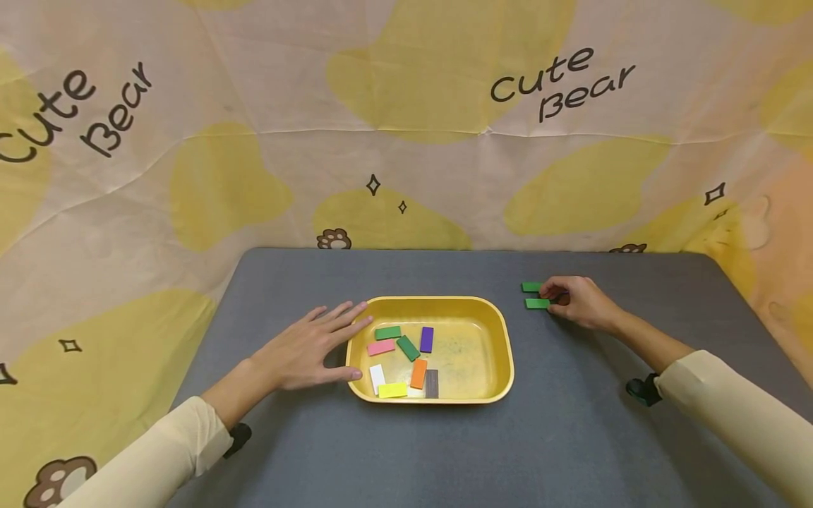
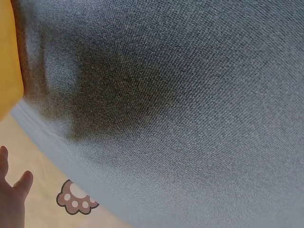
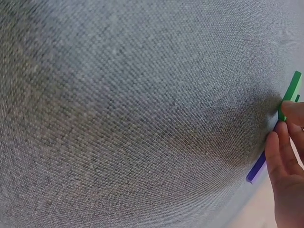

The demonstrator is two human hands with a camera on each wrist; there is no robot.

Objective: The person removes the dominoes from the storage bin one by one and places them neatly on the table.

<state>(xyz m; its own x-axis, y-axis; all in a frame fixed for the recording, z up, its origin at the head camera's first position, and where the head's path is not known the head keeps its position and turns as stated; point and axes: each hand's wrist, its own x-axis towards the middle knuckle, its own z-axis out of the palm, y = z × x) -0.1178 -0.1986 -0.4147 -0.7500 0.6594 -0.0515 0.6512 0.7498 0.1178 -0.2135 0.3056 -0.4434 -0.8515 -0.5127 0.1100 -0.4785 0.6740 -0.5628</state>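
A yellow plastic tray (image 1: 495,310) stands on the grey table with several small coloured blocks inside. My left hand (image 1: 311,349), fingers spread and straight, rests at its left rim, thumb near the front corner. Right of the tray, two green blocks (image 1: 531,287) lie one behind the other. My right hand (image 1: 586,303) is bent down over their right ends, fingers curled. In the right wrist view those fingers hold a purple block (image 3: 257,168), set end to end with a green block (image 3: 292,89), and another fingertip touches the green one. From the head view the hand hides this purple block.
Inside the tray are two more green blocks (image 1: 408,348), plus pink (image 1: 381,347), purple (image 1: 427,339), white (image 1: 377,379), yellow (image 1: 392,390), orange (image 1: 418,374) and grey (image 1: 432,384) ones. A patterned cloth (image 1: 406,85) hangs behind the table (image 1: 571,444).
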